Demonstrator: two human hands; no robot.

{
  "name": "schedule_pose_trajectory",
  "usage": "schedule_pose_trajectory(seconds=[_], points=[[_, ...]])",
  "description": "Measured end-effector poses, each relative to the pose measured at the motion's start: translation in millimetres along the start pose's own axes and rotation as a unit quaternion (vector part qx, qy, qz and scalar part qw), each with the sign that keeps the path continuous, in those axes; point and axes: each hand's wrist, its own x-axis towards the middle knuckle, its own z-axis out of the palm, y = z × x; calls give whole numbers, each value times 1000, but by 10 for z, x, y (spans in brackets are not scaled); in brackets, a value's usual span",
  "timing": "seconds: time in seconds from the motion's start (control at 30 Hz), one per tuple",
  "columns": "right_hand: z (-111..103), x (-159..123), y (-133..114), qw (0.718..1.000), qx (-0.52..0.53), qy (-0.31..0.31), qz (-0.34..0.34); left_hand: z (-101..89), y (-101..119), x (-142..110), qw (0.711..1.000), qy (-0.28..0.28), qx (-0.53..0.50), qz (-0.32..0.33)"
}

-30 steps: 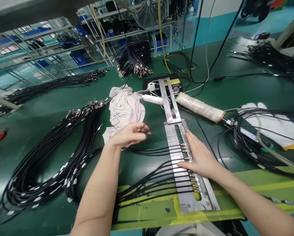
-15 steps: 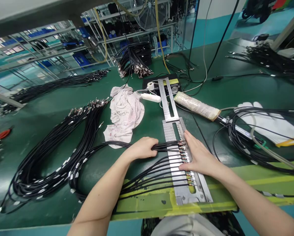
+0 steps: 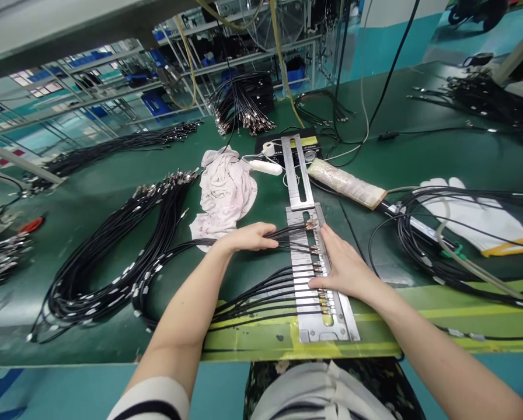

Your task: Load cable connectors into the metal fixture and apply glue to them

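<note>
My left hand (image 3: 256,235) is closed around a few black cables (image 3: 288,231), just left of the metal slotted fixture (image 3: 307,318). Their metal ends (image 3: 310,224) lie by the upper part of the fixture's long opening. My right hand (image 3: 342,262) rests on the fixture's right side, fingers stretched apart, with the thumb over the row of cable ends. Below it, several more black cables (image 3: 261,286) lie side by side in the slots, their metal tips (image 3: 325,300) lined up along the opening. The held cables run left into a looped bundle.
A big cable bundle (image 3: 90,268) lies on the green table (image 3: 165,146) at left, beside a crumpled cloth (image 3: 226,186). Behind the fixture is a black box (image 3: 265,146). A wrapped tool handle (image 3: 347,184), coiled cable (image 3: 404,239) and white glove (image 3: 471,216) lie at right.
The cable ends between my hands have shifted up the fixture, away from me, and a gap now separates them from the lower row. My left hand moved slightly with them. The view tilted.
</note>
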Motion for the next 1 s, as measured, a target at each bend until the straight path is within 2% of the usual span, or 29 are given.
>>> schedule_pose_trajectory(seconds=[0.1,0.17,0.27,0.33,0.37,0.43,0.53,0.7,0.9,0.97,1.0], points=[[-3,7,7,1000,2,-18,15,2,-100,-18,999,-24,-3,-24],[-44,8,16,999,9,-34,20,-10,-108,-139,1000,-11,-10,-24],[-154,-18,45,996,55,-69,27,22,-39,-389,998,66,-3,9],[-226,-57,59,991,87,-98,30,128,22,-517,990,111,71,40],[-253,-80,58,989,90,-111,26,206,46,-555,985,114,125,45],[-277,-123,38,990,61,-127,12,380,75,-574,971,85,223,24],[-257,-158,-7,990,-4,-141,3,581,91,-500,950,35,308,-38],[-206,-144,-4,989,-34,-144,3,702,149,-366,915,0,395,-77],[-196,-135,28,988,-39,-149,2,843,199,-438,907,53,414,-53],[-202,-136,17,987,-36,-154,11,810,203,-449,922,37,381,-51],[-206,-137,11,987,-35,-157,15,777,205,-440,940,8,335,-60]])
